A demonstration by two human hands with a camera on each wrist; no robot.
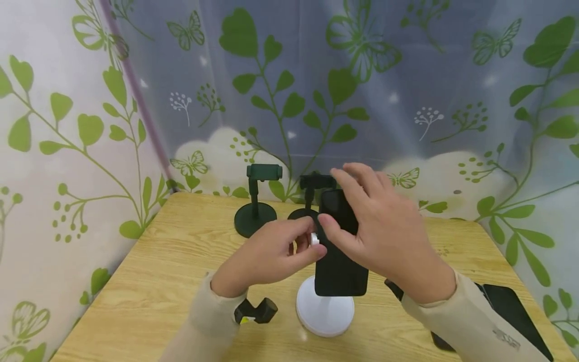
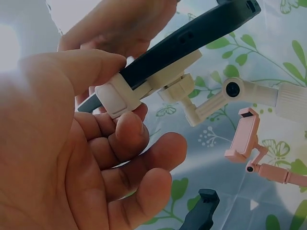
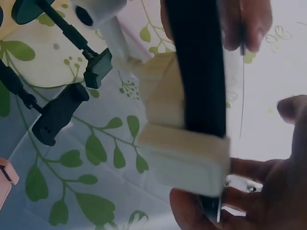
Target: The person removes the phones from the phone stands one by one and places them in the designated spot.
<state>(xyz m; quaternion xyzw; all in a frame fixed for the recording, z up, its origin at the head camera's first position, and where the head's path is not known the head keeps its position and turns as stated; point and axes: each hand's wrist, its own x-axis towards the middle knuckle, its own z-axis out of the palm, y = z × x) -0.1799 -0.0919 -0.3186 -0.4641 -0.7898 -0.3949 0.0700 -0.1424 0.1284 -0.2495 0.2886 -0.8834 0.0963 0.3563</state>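
A black phone (image 1: 341, 269) sits in the clamp of a white phone stand, whose round base (image 1: 324, 314) rests on the table below it. My left hand (image 1: 271, 251) pinches the white clamp (image 2: 117, 98) at the phone's side between thumb and fingers; its other fingers are loosely curled. From the right, my right hand (image 1: 389, 231) holds the phone's upper part. Its thumb lies before the screen, and a fingertip (image 3: 184, 206) curls behind the phone in the right wrist view. The stand's jointed white arm (image 2: 211, 103) reaches the clamp from behind, mostly hidden in the head view.
Behind the hands stand a dark green phone stand (image 1: 255, 216) and a black one (image 1: 312, 183). A pink stand (image 2: 244, 136) shows in the left wrist view. More dark phones (image 1: 515, 306) lie at the table's right. A patterned curtain (image 1: 289, 100) hangs behind the table.
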